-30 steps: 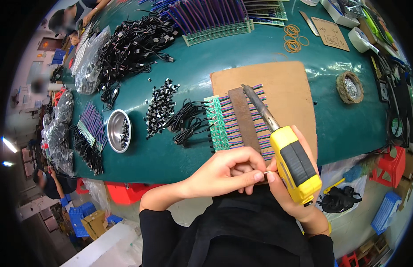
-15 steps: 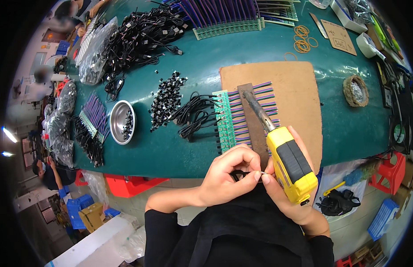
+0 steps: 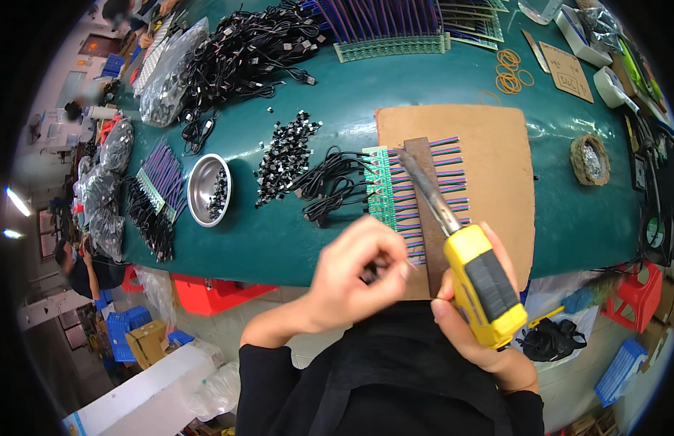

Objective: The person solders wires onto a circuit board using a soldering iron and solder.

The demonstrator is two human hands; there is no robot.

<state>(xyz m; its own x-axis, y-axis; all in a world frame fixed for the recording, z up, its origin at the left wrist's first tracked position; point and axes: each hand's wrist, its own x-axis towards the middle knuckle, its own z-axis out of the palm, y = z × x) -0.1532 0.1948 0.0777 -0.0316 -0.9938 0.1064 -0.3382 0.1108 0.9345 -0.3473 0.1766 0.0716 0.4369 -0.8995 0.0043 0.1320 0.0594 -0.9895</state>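
Observation:
My right hand (image 3: pixel 462 328) is wrapped round a yellow soldering gun (image 3: pixel 489 291) with a black grip panel. Its long metal barrel points up and left, the tip over the edge of a green circuit board strip (image 3: pixel 380 190). Coloured wires run right from the strip, beneath a brown flat bar (image 3: pixel 437 247); black cables (image 3: pixel 337 174) lie at its left. My left hand (image 3: pixel 351 272), somewhat blurred, is closed in a pinch near the strip's lower end. A thin black cable seems to be in it, mostly hidden by the fingers.
A brown board (image 3: pixel 500 167) lies under the work. To the left are a pile of small black connectors (image 3: pixel 286 156), a steel bowl (image 3: pixel 194 190) and heaped black cables (image 3: pixel 235 58). Right stand a round tin holder (image 3: pixel 590 160) and rubber bands (image 3: pixel 508 73). People work far left.
My left hand has drawn apart from the right hand's fingertips, moving slightly left and up. The soldering gun remains in my right hand. The whole view has shifted a little.

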